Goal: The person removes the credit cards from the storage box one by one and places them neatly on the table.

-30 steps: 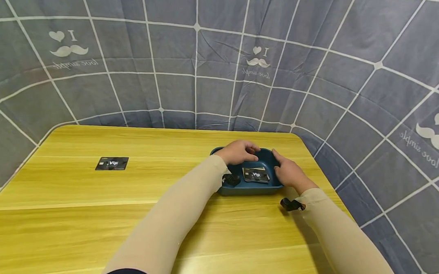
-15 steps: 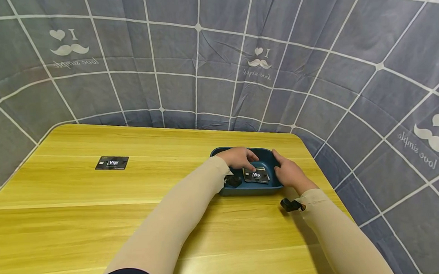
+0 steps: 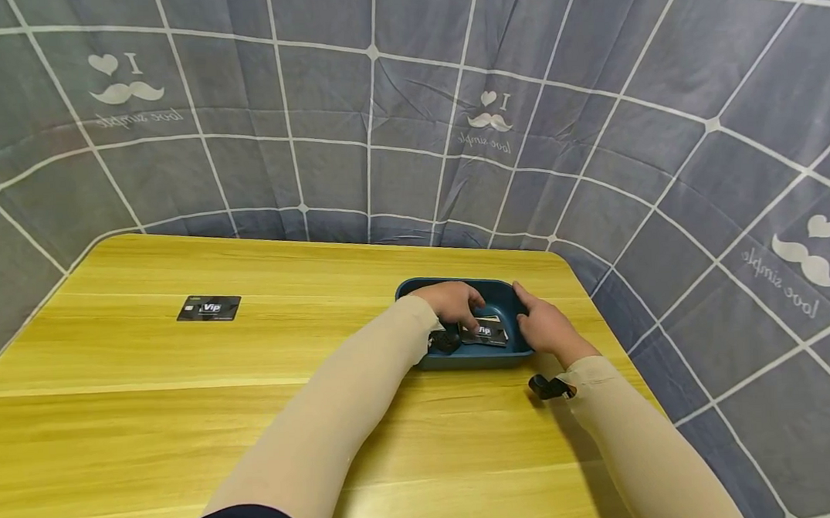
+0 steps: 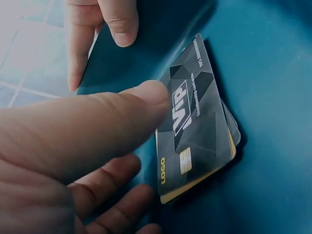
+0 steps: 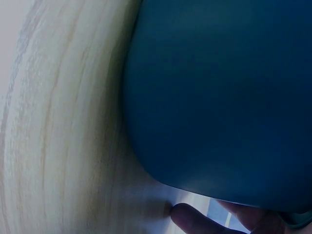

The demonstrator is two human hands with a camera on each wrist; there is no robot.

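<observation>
Judging cards (image 4: 200, 131) light, stiff, slippery: best pinched by long edges. Left hand (image 3: 451, 301) loosely spread, contact unclear; right hand (image 3: 548, 327) grips tub (image 3: 471, 362).

left hand (image 3: 453, 300) and its sleeve (image 3: 354, 397) block much of the left end of the bin (image 3: 475, 361) in the head view, and a bit of the top card (image 3: 490, 335) too. lower cards (image 4: 236, 131) are mostly buried, so no clue how many. right wrist cam cuts the bin off up top and on the right, plus most of the right hand (image 3: 550, 329). tiny print on the lone card (image 3: 208, 308) is unreadable.
</observation>
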